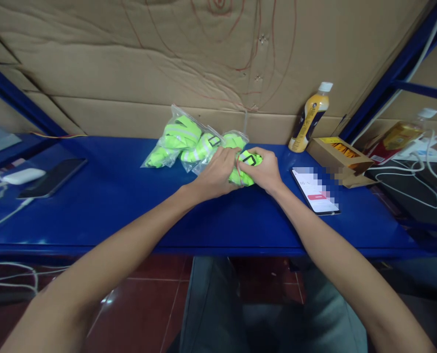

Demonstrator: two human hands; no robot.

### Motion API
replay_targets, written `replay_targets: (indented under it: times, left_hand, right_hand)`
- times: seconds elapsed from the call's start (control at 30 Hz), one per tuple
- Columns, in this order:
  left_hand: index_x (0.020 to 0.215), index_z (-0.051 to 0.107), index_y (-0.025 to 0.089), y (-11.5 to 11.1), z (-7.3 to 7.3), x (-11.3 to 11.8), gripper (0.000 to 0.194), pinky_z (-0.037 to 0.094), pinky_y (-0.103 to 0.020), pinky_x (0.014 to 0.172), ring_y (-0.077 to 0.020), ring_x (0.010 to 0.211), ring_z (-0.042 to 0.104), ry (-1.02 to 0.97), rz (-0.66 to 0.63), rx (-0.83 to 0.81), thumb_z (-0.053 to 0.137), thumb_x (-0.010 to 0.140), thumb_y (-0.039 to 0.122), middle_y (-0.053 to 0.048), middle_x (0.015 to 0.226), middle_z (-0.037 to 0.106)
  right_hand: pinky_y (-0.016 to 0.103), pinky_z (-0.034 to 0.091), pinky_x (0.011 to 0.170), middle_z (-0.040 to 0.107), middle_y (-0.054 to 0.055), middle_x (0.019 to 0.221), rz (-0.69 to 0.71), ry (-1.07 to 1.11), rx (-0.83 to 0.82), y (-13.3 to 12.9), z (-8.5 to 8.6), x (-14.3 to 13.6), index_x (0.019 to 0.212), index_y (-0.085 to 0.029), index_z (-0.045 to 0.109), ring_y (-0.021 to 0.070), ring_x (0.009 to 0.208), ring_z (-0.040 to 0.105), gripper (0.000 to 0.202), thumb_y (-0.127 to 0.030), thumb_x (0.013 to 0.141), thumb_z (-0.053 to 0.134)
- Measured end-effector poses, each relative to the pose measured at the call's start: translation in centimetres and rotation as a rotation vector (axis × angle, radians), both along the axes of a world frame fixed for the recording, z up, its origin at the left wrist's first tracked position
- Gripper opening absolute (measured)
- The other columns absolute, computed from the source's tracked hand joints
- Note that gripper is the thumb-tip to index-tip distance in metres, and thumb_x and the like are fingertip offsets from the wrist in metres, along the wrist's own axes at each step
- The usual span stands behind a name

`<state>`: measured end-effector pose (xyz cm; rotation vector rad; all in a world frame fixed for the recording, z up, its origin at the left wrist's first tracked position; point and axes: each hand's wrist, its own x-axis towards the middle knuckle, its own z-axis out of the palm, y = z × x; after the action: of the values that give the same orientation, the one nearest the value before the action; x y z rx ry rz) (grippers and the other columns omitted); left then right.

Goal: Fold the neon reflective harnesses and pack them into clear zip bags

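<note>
Between my two hands is a bundle of neon-green strap (244, 177) with a black buckle, partly covered by my fingers and partly in clear plastic. My left hand (218, 172) is closed on its left side. My right hand (264, 170) pinches it from the right, thumb near the buckle. Just behind and to the left lie several clear bags of the same neon-green strap (181, 135), against the cardboard. One of these bagged bundles (203, 149) shows a dark buckle and a pale reflective stripe.
On the blue shelf (130, 215), a yellow drink bottle (310, 117), an open cardboard box (341, 159) and a lit phone (316, 191) stand to the right. A dark phone (52, 179), a white case (24, 176) and cables are at left. Cardboard (130, 63) walls the back.
</note>
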<state>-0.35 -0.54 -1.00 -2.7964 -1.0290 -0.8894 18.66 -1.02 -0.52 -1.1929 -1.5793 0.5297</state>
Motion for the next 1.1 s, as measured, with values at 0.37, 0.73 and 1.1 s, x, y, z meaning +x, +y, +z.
replay_targets:
  times: [0.37, 0.73, 1.1]
  left_hand:
    - [0.154, 0.046, 0.013, 0.8, 3.6, -2.9, 0.109, 0.037, -0.060, 0.126, -0.0447, 0.151, 0.045, -0.043, -0.123, -0.039, 0.093, 0.071, 0.065, -0.025, 0.155, 0.052]
    - [0.121, 0.058, 0.008, 0.0, 1.7, -0.5, 0.049, 0.055, -0.052, 0.099, -0.0398, 0.112, 0.065, 0.133, -0.025, 0.177, 0.069, 0.095, 0.048, -0.022, 0.114, 0.066]
    - [0.161, 0.029, 0.011, -2.2, 1.7, -3.4, 0.124, 0.047, -0.063, 0.117, -0.0475, 0.137, 0.058, 0.185, -0.184, -0.061, 0.093, 0.071, 0.067, -0.029, 0.148, 0.058]
  right_hand:
    - [0.035, 0.053, 0.083, 0.077, 0.002, 0.094, 0.023, 0.087, 0.213, -1.0, -0.3, -0.8, 0.100, -0.021, 0.073, 0.0203, 0.083, 0.068, 0.043, -0.052, 0.073, 0.086]
    - [0.036, 0.054, 0.086, 0.076, 0.004, 0.094, -0.028, 0.076, 0.184, -1.9, -1.1, -1.6, 0.097, -0.021, 0.069, 0.0219, 0.087, 0.069, 0.029, -0.045, 0.083, 0.077]
    - [0.035, 0.055, 0.080, 0.076, 0.002, 0.097, -0.013, 0.155, 0.002, -5.6, -2.0, -3.1, 0.104, -0.024, 0.071, 0.0213, 0.084, 0.070, 0.027, -0.037, 0.084, 0.082]
